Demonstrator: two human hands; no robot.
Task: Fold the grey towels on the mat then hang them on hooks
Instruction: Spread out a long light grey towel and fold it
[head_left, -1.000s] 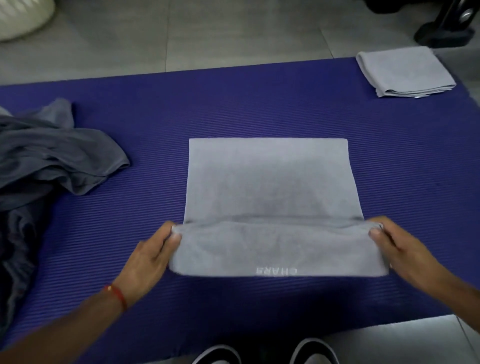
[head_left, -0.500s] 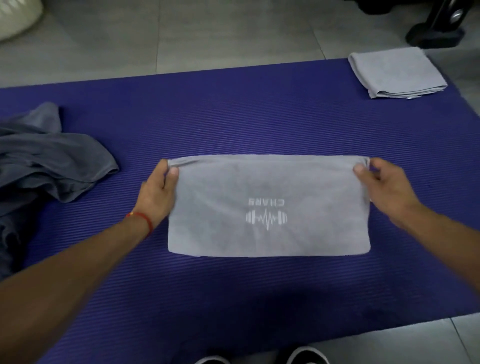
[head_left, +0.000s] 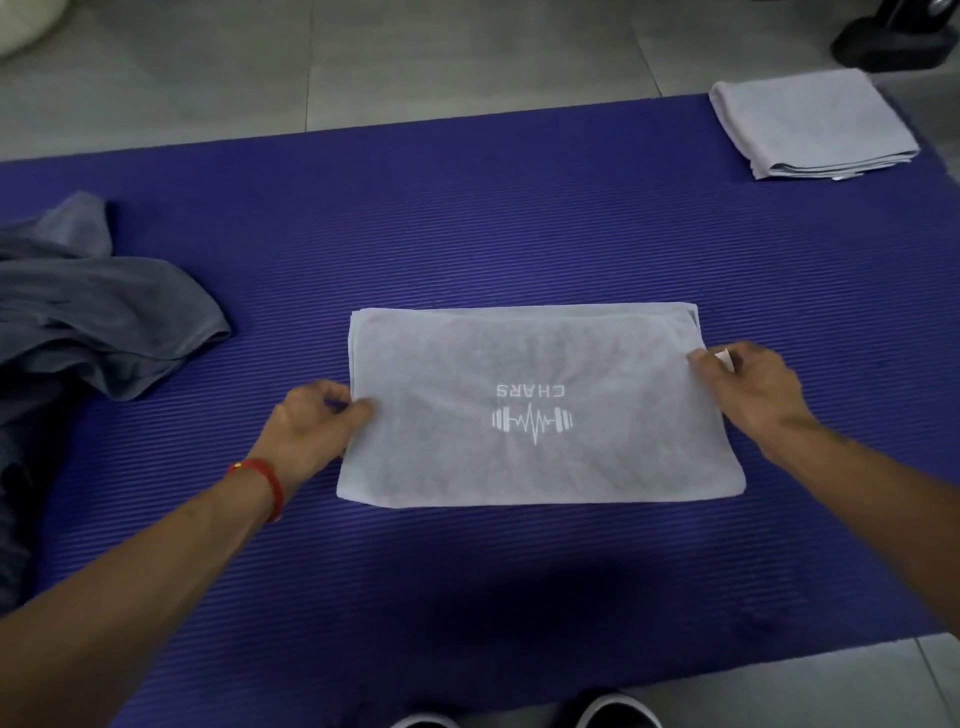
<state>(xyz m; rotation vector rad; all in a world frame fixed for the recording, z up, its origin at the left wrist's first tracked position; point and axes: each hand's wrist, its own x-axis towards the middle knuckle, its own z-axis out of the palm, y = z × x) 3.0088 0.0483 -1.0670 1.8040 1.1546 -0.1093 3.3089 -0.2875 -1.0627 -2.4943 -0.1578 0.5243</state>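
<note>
A light grey towel (head_left: 530, 364) lies folded in half on the purple mat (head_left: 467, 218), with a white dumbbell logo and upside-down lettering on top. My left hand (head_left: 317, 421) pinches the towel's left edge at mid-height. On the opposite side, my right hand (head_left: 748, 384) pinches the right edge, where a small white tag shows. A second light grey towel (head_left: 810, 124), folded into a square, rests at the mat's far right corner. A crumpled heap of dark grey towels (head_left: 88, 306) covers the mat's left end.
Grey floor tiles (head_left: 415, 57) surround the mat. A black stand base (head_left: 893, 36) sits beyond the far right corner and a white rounded object (head_left: 21, 21) at the far left. My shoe tips (head_left: 618, 712) show at the mat's near edge.
Both hands carried the near edge of the towel away from me and laid it on the far edge, folding it in half. They then slid down to the side edges.
</note>
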